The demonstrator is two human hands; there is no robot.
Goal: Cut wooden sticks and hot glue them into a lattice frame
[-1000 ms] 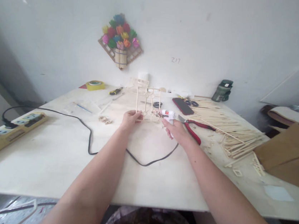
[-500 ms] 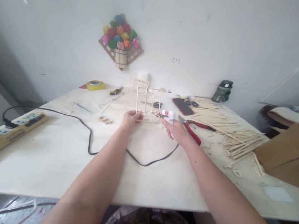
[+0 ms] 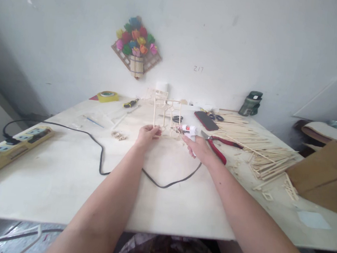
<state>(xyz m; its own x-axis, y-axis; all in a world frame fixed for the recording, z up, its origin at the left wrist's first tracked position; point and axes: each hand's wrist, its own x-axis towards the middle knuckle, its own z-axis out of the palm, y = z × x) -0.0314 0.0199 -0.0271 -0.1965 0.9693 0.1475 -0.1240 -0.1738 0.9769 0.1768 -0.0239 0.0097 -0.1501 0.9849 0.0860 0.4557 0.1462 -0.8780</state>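
My left hand (image 3: 149, 135) pinches the lower left part of a small frame of thin wooden sticks (image 3: 154, 112), which stands up from the table. In my right hand (image 3: 195, 146) is a white hot glue gun (image 3: 190, 129), its handle wrapped by my fingers. The gun's tip points left at the lower right of the stick frame; the exact contact point is too small to make out. A black cord (image 3: 161, 186) runs from beneath my right hand across the table and under my left forearm.
Red-handled pliers (image 3: 219, 148) lie just right of the glue gun, with a phone (image 3: 206, 120) and many loose sticks (image 3: 271, 154) beyond. Small wood pieces (image 3: 118, 136) sit to the left. A power strip (image 3: 16, 148) and a cardboard box (image 3: 324, 172) flank the table.
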